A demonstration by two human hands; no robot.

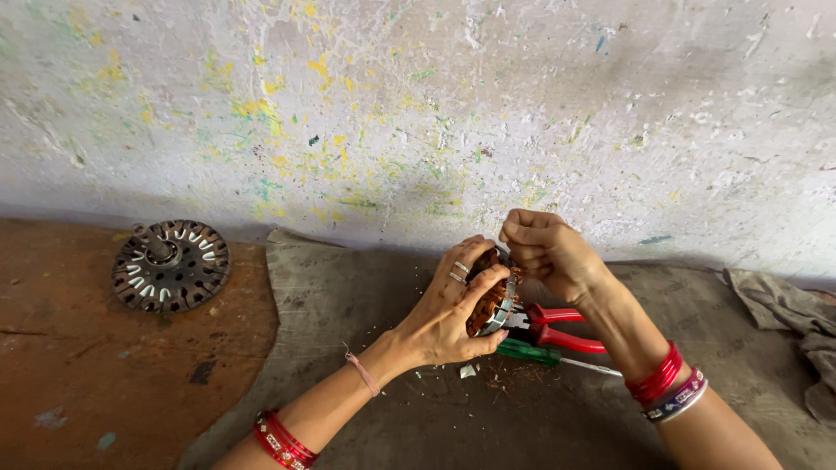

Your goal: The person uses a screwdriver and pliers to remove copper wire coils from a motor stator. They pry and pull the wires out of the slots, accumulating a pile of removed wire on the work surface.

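My left hand [453,313] grips a round motor stator with copper windings [489,300], held on edge above a grey cloth mat [348,296]. My right hand [544,252] is closed in a fist just above and right of the stator, its fingers pinched at the windings' top edge; what it pinches is too small to tell. Red-handled pliers [562,326] and a green-handled screwdriver [533,352] lie on the mat under my hands.
A second bare stator core [171,265] lies flat on the brown floor [104,374] at the left. A crumpled grey rag [797,322] sits at the right. A paint-splattered white wall [418,113] rises behind. Small scraps lie on the mat.
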